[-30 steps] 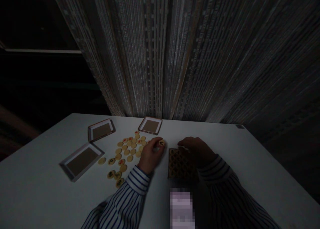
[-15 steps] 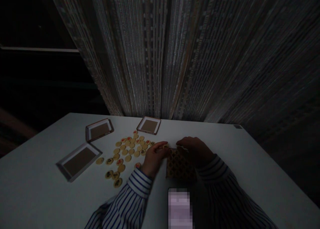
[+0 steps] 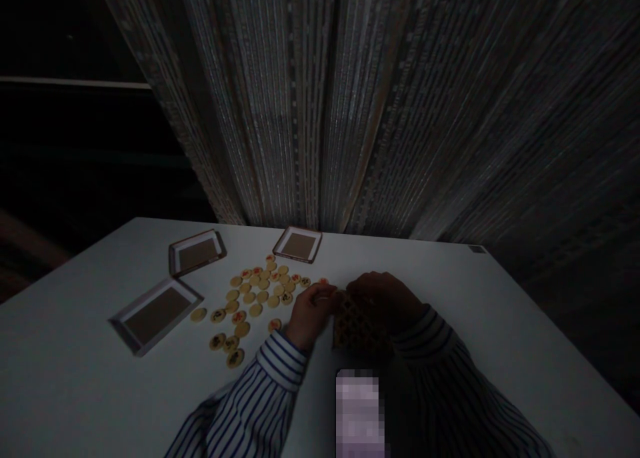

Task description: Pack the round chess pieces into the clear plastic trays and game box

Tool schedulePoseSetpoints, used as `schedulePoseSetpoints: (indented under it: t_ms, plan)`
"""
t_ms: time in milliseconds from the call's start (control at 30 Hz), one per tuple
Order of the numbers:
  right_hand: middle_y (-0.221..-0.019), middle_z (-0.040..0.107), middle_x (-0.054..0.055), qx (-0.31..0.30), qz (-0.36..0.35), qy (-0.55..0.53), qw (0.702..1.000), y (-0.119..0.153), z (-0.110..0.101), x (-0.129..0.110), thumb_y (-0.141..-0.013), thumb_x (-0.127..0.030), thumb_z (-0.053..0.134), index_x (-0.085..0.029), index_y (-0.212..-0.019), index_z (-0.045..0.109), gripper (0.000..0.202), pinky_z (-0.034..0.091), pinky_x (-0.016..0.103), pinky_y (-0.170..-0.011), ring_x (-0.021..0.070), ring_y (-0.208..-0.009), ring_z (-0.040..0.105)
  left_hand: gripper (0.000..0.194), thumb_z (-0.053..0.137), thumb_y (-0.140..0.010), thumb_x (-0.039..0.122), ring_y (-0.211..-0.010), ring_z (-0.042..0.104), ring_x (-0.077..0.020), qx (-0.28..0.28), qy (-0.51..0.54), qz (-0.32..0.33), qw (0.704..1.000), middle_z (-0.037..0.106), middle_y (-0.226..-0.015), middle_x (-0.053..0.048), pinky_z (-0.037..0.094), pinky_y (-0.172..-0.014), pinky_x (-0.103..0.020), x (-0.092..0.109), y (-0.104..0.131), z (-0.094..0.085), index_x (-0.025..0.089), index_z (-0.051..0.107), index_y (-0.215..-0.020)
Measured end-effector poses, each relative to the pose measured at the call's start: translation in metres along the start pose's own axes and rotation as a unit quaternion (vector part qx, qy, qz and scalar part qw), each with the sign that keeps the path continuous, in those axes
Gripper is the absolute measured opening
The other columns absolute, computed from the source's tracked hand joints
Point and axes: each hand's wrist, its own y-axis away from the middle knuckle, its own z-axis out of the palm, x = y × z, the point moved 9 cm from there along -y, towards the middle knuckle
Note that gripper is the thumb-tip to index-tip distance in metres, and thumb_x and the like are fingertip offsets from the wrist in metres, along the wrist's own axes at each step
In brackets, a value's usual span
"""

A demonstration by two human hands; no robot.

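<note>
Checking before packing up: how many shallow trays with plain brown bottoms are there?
3: the nearest tray, left of the round pieces; a second tray just behind it; a third tray farther right, near the curtain. None looks hidden.

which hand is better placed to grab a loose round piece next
Probably the left hand: it's beside the scattered pieces; the right hand is farther off, at the dark grid.

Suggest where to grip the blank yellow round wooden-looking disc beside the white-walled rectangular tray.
Probably pinch opposite rims of the disc, from above and the near side: it lies flat, and the tray sits close on its far-left side.
</note>
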Motion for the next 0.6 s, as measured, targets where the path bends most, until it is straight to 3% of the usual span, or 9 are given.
schedulePoseSetpoints:
  t_ms: [167, 367, 600]
  plan:
    - [-0.086, 0.065, 0.005, -0.003, -0.032, -0.024, 0.999, -0.002, 0.005, -0.009, -0.076, -0.024, 0.054, -0.021, -0.095, 0.061, 0.021, 0.040, 0.028, -0.065, 0.0172, -0.077, 0.058, 0.030, 0.069, -0.059, 0.032, -0.067, 0.062, -0.0162, -0.005, 0.002, -0.010, 1.000, 0.068, -0.073, -0.006, 0.050, -0.066, -0.029, -0.002, -0.001, -0.001, 0.011, 0.067, -0.079]
    - [-0.087, 0.065, 0.006, -0.010, -0.014, -0.017, 1.000, -0.004, 0.005, -0.011, -0.080, -0.025, 0.050, -0.020, -0.098, 0.060, 0.021, 0.040, 0.029, -0.067, 0.0179, -0.079, 0.058, 0.030, 0.066, -0.062, 0.037, -0.080, 0.062, -0.0180, -0.057, 0.049, -0.013, 0.997, 0.070, -0.078, -0.004, 0.048, -0.077, -0.031, 0.004, 0.002, 0.011, 0.014, 0.069, -0.081]
    - [-0.086, 0.064, 0.006, -0.010, 0.001, 0.000, 1.000, -0.005, 0.003, -0.011, -0.079, -0.026, 0.052, -0.019, -0.091, 0.061, 0.017, 0.038, 0.028, -0.066, 0.0174, -0.078, 0.056, 0.027, 0.073, -0.053, 0.031, -0.062, 0.061, -0.0122, 0.013, 0.081, -0.032, 0.996, 0.066, -0.065, -0.001, 0.049, -0.064, -0.025, -0.004, -0.001, -0.001, 0.013, 0.064, -0.070]
